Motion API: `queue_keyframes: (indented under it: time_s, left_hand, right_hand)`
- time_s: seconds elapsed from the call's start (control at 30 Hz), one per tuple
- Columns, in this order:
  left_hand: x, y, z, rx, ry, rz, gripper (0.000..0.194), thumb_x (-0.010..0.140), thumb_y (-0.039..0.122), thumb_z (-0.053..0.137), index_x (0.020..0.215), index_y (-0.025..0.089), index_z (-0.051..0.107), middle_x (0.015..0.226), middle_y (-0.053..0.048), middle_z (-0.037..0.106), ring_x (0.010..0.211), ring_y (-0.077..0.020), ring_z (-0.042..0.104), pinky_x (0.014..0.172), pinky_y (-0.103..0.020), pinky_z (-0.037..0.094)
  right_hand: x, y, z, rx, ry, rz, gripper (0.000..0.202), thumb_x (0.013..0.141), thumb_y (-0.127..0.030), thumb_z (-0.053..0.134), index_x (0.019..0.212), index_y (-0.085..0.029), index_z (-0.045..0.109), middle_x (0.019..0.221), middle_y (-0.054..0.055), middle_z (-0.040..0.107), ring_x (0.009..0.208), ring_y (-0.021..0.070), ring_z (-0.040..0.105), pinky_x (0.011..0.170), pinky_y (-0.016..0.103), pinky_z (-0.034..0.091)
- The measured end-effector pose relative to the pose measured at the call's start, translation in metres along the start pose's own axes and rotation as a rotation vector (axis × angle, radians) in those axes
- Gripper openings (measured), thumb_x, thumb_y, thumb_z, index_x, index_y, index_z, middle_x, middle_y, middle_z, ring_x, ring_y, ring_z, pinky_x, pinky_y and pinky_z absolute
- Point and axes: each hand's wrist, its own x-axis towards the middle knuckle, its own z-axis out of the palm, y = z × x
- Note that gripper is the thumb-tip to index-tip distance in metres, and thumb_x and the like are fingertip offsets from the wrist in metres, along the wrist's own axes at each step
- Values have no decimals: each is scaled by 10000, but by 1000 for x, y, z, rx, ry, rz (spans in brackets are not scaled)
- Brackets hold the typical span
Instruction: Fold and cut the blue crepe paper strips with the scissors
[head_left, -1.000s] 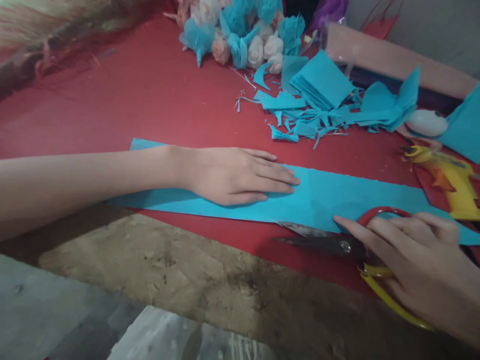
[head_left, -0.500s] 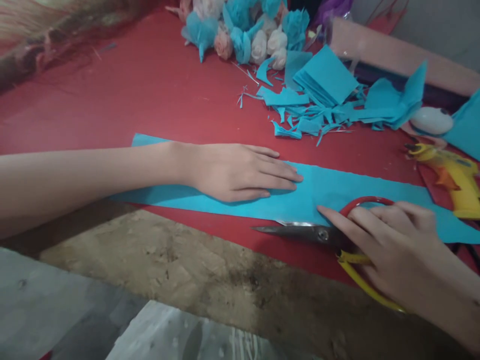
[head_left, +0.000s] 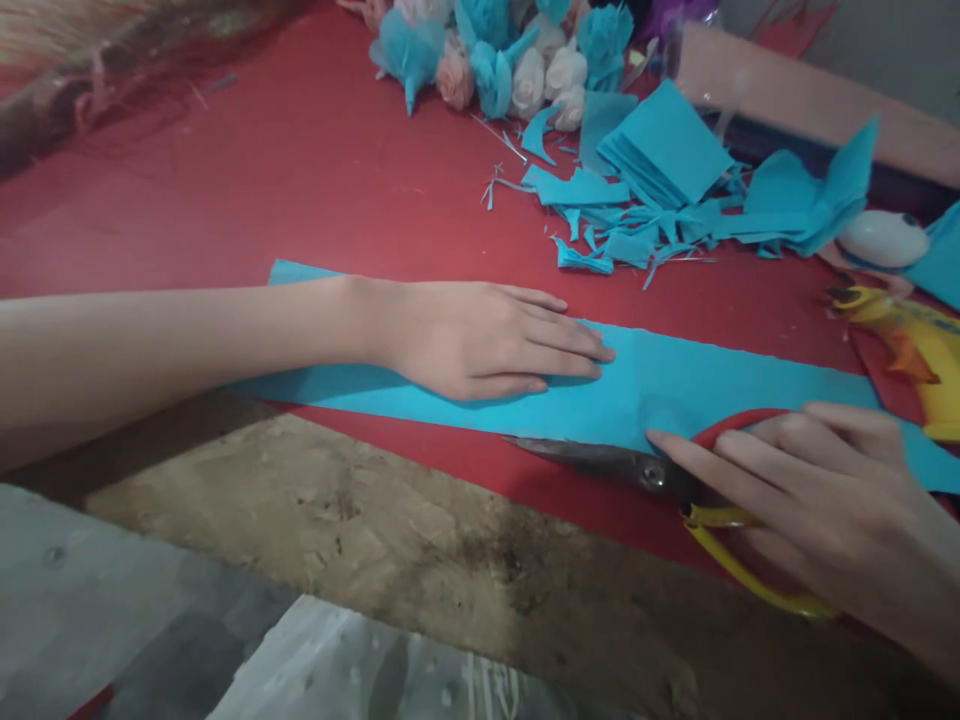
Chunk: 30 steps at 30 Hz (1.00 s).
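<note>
A long strip of blue crepe paper (head_left: 697,370) lies across the red table surface. Flat on top of it rests my left hand (head_left: 487,340), fingers stretched out to the right. My right hand (head_left: 825,500) is wrapped round a pair of scissors (head_left: 592,455) with one red handle and one yellow handle. Its index finger reaches forward along the paper's near edge. The dark blades point left and lie along that edge, nearly together. My left forearm covers part of the strip, and my right hand hides much of the scissor handles.
Blue paper scraps (head_left: 615,190) and a stack of blue squares (head_left: 667,140) lie at the back right. Behind them are blue, white and pink paper flowers (head_left: 495,60). A yellow glue gun (head_left: 900,340) sits at the right. Brown board (head_left: 360,490) borders the near side.
The scissor blades have come closer together at the paper's near edge. My left hand stays flat on the strip, and the whole view has shifted slightly.
</note>
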Motion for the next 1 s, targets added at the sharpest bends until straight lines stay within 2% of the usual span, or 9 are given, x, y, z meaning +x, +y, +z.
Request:
queue_keyframes:
  time_s: [0.17,0.33,0.5,0.67,0.77,1.0]
  left_hand:
    - [0,0,0,9,2,2,479,940,284,293,1398,191,396,1498,-9,319,1406,-113,238,1167,-249,107]
    - [0,0,1,9,25,30,476,945,275,293,1395,165,401,1491,-31,335,1399,-126,260,1168,-249,111]
    - [0,0,1,10,21,21,471,944,275,301,1398,193,396,1491,-17,330,1398,-123,262,1171,-264,127]
    - [0,-1,1,35,21,26,469,947,277,301,1398,190,394,1492,-17,330,1399,-120,258,1172,-261,123]
    - [0,0,1,60,28,43,476,952,272,284,1393,138,401,1489,-40,334,1397,-134,268,1172,-260,121]
    - [0,3,-2,44,22,26,467,940,257,310,1383,159,420,1479,-40,351,1386,-142,296,1168,-276,152]
  right_hand:
    - [-2,-8,3,-57,3,95,378,833,-158,378,1137,-149,603,722,57,577,706,227,425,703,408,306]
    - [-3,-14,3,-94,-77,113,433,775,-210,432,1172,-116,575,769,78,567,728,254,426,723,439,300]
    - [5,-16,6,-107,-24,126,441,788,-228,413,1188,-108,555,761,72,571,711,250,420,730,433,298]
    - [21,-19,7,-57,4,102,418,763,-170,432,1153,-109,572,789,71,611,722,247,441,730,419,297]
    - [27,-18,6,-25,16,76,405,760,-106,419,1139,-97,565,754,56,611,724,245,438,731,405,300]
    - [27,-14,6,10,86,-26,335,886,-49,308,1082,-71,580,616,4,540,634,182,380,674,333,282]
